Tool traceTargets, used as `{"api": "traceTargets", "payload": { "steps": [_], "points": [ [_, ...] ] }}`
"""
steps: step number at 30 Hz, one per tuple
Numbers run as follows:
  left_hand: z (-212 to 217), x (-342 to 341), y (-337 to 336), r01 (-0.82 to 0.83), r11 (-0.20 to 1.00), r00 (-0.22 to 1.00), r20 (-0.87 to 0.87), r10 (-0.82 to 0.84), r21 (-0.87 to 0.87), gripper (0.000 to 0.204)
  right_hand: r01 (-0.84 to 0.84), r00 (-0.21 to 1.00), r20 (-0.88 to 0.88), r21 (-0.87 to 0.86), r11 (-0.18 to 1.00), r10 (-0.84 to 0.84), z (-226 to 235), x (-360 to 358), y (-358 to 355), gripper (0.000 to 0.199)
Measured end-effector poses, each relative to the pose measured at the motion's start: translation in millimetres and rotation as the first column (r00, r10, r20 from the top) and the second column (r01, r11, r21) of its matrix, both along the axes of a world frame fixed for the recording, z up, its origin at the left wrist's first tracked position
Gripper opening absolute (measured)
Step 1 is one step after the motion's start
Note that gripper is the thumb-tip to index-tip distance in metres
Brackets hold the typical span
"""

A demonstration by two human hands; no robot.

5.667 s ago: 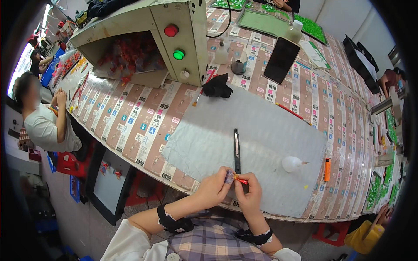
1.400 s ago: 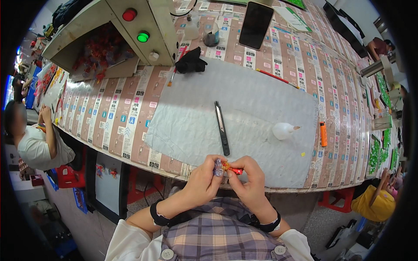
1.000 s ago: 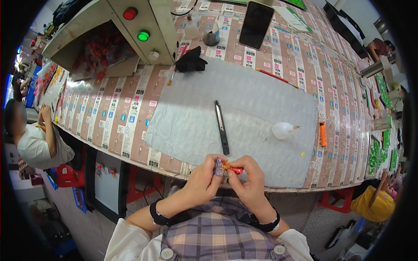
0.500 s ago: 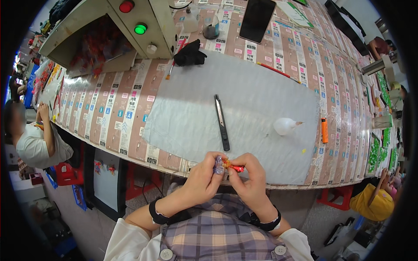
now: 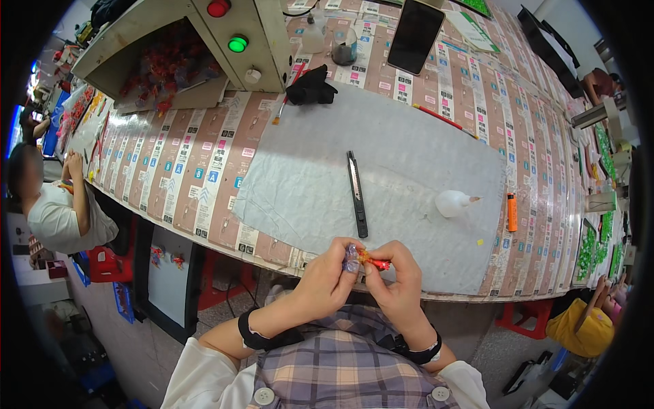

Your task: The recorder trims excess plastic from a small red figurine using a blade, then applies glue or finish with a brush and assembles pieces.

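A small figurine-like piece [image 5: 366, 257], clear purple at one end, orange in the middle and red at the other, is held just over the front edge of the table. My left hand [image 5: 327, 278] pinches its purple end between thumb and fingers. The red end is gripped by the thumb and forefinger of my right hand [image 5: 398, 276]. Its finer shape is too small to make out. Just beyond my hands, a black utility knife [image 5: 357, 198] lies on a grey sheet [image 5: 300, 163]. To its right rests a white squeeze bottle [image 5: 452, 204] with a thin tip.
A metal box [image 5: 262, 41] with red and green lights holds several red pieces at the back left. Near it are a black cloth [image 5: 311, 86] and a brush [image 5: 278, 111]. A red brush [image 5: 446, 121], an orange cylinder [image 5: 511, 212] and a phone [image 5: 415, 35] lie farther out.
The whole view has shifted slightly, so the table things appear a little farther right. Both hands keep their pinch on the small piece, with hardly any movement of their own.
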State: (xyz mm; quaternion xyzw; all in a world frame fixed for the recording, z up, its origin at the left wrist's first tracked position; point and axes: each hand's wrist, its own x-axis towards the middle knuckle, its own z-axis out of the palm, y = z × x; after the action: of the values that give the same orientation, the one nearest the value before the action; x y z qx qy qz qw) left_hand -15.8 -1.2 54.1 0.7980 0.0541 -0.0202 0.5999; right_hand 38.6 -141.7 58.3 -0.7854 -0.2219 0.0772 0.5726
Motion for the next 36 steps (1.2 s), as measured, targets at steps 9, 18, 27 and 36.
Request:
{"api": "traceTargets", "payload": {
  "steps": [9,18,27,36],
  "points": [
    [0.1,-2.6,0.5,0.022,1.000,1.000,-0.007,-0.022,0.009,0.025,0.003,1.000,0.013,0.004,1.000,-0.003,4.0,-0.7,0.2,0.013],
    [-0.2,-3.1,-0.4,0.024,1.000,1.000,0.006,-0.024,0.007,0.024,0.001,1.000,0.008,0.000,1.000,-0.001,5.2,-1.8,-1.0,0.013],
    [-0.7,-2.2,-2.1,-0.001,1.000,1.000,0.025,0.002,-0.028,0.024,-0.004,1.000,-0.004,0.000,1.000,0.004,4.3,-1.9,-1.8,0.013],
    [-1.3,-3.0,-1.0,0.026,1.000,1.000,0.010,-0.026,0.002,0.022,0.002,1.000,-0.005,0.007,1.000,-0.002,3.6,-2.5,-1.8,0.013]
  ]
}}
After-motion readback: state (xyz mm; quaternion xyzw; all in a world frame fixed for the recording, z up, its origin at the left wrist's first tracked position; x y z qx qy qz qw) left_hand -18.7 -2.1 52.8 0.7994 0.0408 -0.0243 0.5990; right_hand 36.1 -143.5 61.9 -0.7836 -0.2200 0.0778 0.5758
